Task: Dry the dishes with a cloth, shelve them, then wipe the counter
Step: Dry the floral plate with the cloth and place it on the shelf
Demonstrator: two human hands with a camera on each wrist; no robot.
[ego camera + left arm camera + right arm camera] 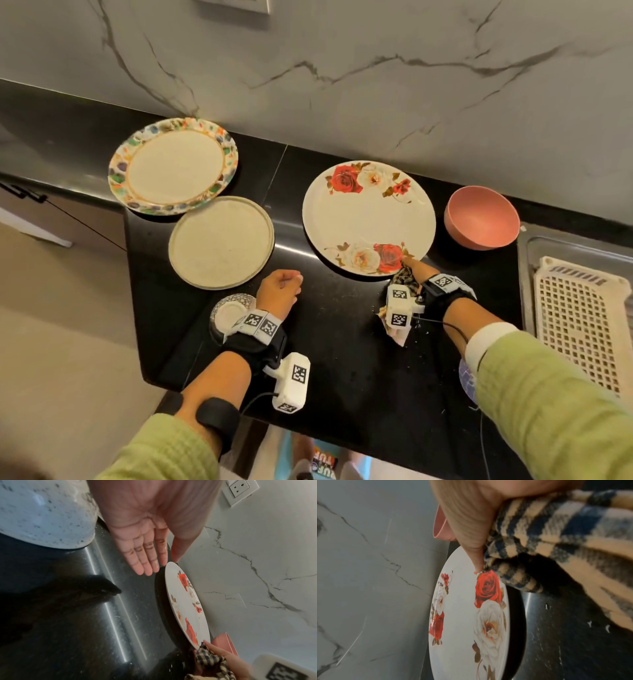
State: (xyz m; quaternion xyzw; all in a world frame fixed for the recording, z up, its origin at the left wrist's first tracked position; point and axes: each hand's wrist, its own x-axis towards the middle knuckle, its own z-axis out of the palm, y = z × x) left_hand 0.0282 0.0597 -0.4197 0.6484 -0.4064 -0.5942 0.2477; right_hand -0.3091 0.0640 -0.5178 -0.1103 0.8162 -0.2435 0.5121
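Right hand (416, 274) at centre right of the head view, gripping a bunched checked cloth (530, 540), forefinger tip touching the near rim of the rose plate (368, 216); plate flat on the black bench (342, 342); left hand (145, 536) lower centre, fingers straight, holding nothing, just beside the plate's left edge; pink bowl (482, 221) right of the plate; two more plates upper left.

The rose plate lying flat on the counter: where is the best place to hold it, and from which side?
Probably the near rim of the rose plate, from the person's side. It lies flat with only its thin edge raised, and the right hand, holding the checked cloth, already touches there.
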